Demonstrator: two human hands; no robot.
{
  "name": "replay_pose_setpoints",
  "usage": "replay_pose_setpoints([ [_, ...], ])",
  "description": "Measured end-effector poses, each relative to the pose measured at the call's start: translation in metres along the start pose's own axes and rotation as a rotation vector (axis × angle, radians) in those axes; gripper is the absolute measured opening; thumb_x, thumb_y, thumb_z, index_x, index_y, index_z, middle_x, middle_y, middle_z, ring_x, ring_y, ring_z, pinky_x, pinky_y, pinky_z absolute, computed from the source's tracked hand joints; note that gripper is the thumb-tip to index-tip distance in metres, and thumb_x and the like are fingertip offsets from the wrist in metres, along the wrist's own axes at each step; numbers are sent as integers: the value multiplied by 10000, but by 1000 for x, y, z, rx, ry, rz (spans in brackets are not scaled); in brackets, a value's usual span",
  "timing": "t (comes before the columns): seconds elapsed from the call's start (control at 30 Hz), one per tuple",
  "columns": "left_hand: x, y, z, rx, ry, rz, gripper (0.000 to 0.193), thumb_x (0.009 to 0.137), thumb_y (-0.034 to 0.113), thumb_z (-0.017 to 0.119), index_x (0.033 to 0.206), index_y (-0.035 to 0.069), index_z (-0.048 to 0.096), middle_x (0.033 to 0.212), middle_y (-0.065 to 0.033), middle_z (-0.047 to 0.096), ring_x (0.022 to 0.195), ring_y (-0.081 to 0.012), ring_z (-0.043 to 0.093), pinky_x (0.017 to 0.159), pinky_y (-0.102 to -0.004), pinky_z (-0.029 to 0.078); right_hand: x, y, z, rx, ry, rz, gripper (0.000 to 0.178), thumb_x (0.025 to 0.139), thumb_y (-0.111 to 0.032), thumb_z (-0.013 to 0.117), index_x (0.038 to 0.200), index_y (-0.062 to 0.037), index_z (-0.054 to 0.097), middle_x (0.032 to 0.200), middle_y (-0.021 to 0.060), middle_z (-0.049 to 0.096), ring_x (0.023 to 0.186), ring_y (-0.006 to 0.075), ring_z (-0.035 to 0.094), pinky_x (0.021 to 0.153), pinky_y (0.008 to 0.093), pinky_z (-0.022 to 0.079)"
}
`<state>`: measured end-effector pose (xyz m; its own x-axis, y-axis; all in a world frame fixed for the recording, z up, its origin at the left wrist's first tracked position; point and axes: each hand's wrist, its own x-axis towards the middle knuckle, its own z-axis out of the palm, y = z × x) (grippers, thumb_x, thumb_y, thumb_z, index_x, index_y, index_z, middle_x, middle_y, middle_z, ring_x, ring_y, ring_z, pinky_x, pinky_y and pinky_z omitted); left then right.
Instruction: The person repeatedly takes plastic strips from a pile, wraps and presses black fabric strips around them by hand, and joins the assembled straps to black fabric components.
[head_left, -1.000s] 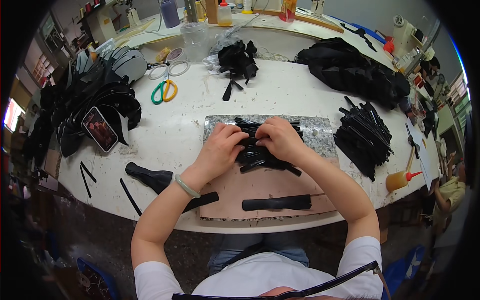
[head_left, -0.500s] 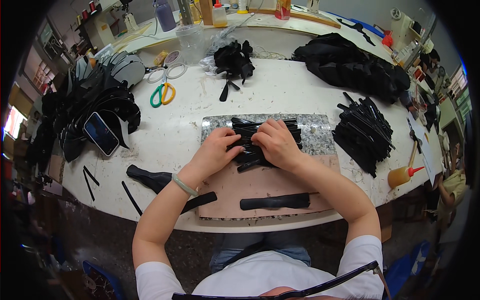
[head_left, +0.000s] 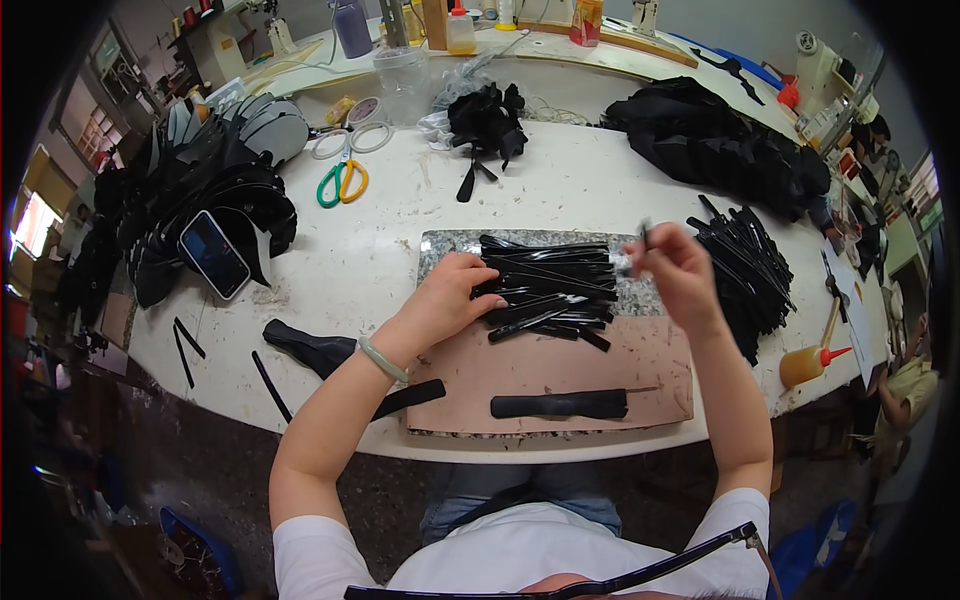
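A row of glossy black strips [head_left: 550, 280] lies crosswise on a speckled stone slab [head_left: 440, 242]. My left hand [head_left: 450, 297], a pale bangle at its wrist, grips the strips' left ends between thumb and fingers. Off their right ends, my right hand [head_left: 678, 275] is raised, its fingers pinched. A small dark piece shows at those fingertips, blurred by motion. Beyond that hand lies a larger pile of black strips [head_left: 745, 265]. On the tan board [head_left: 450, 400] in front of the slab rests a flat dark piece with a thin rod [head_left: 560, 404].
At left are a phone [head_left: 214, 255] on black pieces, scissors [head_left: 343, 180] and loose black pieces [head_left: 310, 347]. Farther back sit a crumpled black bundle [head_left: 487, 125] and a big black heap [head_left: 715, 140]. A red-tipped glue bottle [head_left: 803, 367] stands near the right edge.
My right hand has lifted off the strips and moved right, uncovering their right ends. My left hand stays at their left ends. The whole view has shifted slightly.
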<state>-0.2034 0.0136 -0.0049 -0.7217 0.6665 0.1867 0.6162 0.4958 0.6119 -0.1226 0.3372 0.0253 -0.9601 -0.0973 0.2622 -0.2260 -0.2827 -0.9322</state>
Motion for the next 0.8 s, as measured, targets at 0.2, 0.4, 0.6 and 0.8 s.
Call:
replay_pose_setpoints([
  [0.2, 0, 6, -8, -61, 96, -37, 356, 796, 201, 764, 1054, -3, 627, 1022, -119, 620, 950, -271, 577, 822, -354, 490, -29, -69, 11, -276, 150, 97, 180, 964, -70, 564, 1120, 19, 577, 902, 67, 643, 736, 94, 596, 671, 221, 494],
  [0.4, -24, 27, -21, -105, 238, 17, 261, 830, 153, 736, 1037, 28, 637, 999, -85, 636, 871, -191, 600, 708, -322, 508, -58, -37, 87, -354, -204, 740, 180, 908, -145, 680, 1005, 7, 674, 805, 66, 686, 678, 106, 672, 620, 221, 550],
  [0.6, -67, 54, -13, -188, -58, 156, 163, 842, 3, 639, 1003, 30, 644, 997, -107, 626, 953, -285, 598, 821, -353, 492, -45, -14, 116, -414, -323, 1011, 190, 903, -149, 681, 919, 40, 669, 756, 69, 680, 639, 122, 692, 589, 232, 554],
  [0.8, -86, 50, -2, -292, -172, 62, 149, 834, -5, 642, 979, 26, 646, 985, -105, 623, 952, -286, 592, 813, -357, 494, -37, 2, 121, -468, -317, 1036, 198, 906, -167, 674, 879, 28, 665, 700, 59, 667, 589, 118, 675, 538, 238, 522],
])
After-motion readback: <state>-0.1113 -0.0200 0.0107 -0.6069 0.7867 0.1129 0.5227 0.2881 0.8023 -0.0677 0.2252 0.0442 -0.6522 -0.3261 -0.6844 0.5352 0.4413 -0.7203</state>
